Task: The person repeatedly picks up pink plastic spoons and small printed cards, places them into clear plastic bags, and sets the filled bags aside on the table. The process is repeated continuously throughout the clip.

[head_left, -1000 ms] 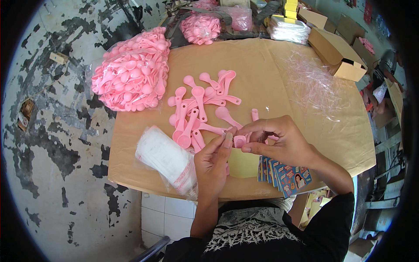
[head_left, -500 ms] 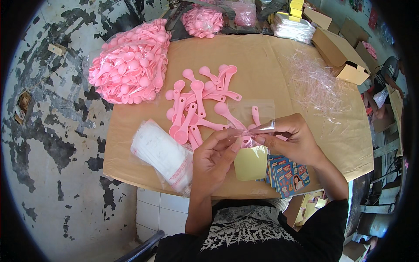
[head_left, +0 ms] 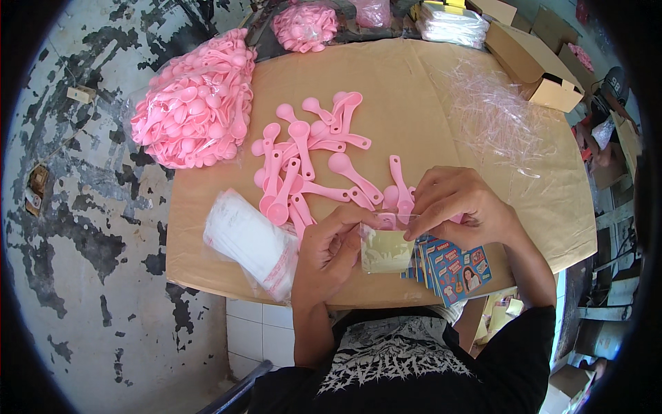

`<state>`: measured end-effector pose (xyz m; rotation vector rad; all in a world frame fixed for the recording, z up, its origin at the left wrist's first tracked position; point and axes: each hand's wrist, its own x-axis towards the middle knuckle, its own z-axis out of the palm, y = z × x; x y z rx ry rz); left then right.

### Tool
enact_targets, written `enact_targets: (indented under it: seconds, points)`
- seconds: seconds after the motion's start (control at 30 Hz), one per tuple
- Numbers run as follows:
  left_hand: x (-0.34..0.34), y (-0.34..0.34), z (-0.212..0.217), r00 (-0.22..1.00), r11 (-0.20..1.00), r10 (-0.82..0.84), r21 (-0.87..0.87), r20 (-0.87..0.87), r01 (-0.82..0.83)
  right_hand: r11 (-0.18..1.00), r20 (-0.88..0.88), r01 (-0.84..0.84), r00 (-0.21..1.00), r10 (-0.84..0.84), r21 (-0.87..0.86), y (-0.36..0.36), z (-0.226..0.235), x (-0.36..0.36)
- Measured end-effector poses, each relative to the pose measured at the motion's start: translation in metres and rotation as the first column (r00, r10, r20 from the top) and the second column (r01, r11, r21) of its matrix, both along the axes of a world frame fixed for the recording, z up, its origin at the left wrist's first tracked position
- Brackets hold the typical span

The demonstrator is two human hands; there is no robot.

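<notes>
Between my hands, near the table's front edge, is a small clear plastic bag [head_left: 386, 254] with a pale yellow card in it. A pink piece [head_left: 387, 221] shows at its top edge; whether it lies inside or behind cannot be made out. My left hand [head_left: 329, 254] pinches the bag's left side, thumb and fingers closed. At the upper right corner, my right hand [head_left: 463, 207] has its fingertips pressed together on the plastic. Just beyond lie loose pink measuring spoons [head_left: 301, 148]. Blue printed cards [head_left: 455, 269] lie fanned out beneath my right hand.
A pack of clear bags [head_left: 248, 234] lies left of my left hand. A big bag of pink spoons [head_left: 196, 103] stands at the far left. Thin plastic strips [head_left: 493, 110] are heaped at the right, by an open cardboard box [head_left: 534, 65]. Another person [head_left: 607, 131] is at the far right.
The bag's clear upper flap, which spread away from me over the spoons, no longer stands out there. The yellow card has tilted and risen slightly. My right fingers have curled in closer.
</notes>
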<state>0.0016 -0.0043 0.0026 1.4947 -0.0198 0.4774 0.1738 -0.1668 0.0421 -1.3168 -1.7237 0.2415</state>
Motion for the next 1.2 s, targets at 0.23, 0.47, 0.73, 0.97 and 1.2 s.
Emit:
enact_targets:
  seconds: [0.23, 0.47, 0.73, 0.97, 1.2]
  points:
    - [-0.001, 0.006, 0.001, 0.997, 0.995, -0.046, 0.081, -0.056, 0.050, 0.999, 0.085, 0.042, 0.996, -0.040, -0.020, -0.002, -0.001, 0.003]
    - [0.004, 0.003, 0.001, 0.998, 0.997, -0.061, 0.050, -0.025, 0.062, 0.994, 0.201, 0.099, 0.976, -0.089, -0.041, -0.007, 0.007, 0.000]
    - [0.003, 0.003, 0.000, 0.995, 0.977, -0.061, -0.201, 0.084, 0.077, 0.909, -0.245, 0.361, 0.881, -0.405, -0.206, -0.014, 0.034, -0.031]
    - [-0.020, -0.005, 0.015, 0.974, 0.985, -0.154, -0.056, 0.166, 0.166, 0.892, -0.123, 0.405, 0.893, -0.433, -0.203, -0.066, 0.022, -0.050]
    - [-0.106, 0.058, -0.011, 0.834, 0.863, 0.492, -0.267, 0.249, -0.429, 0.417, 0.128, 0.801, 0.511, -0.850, -0.429, -0.285, 0.022, -0.114]
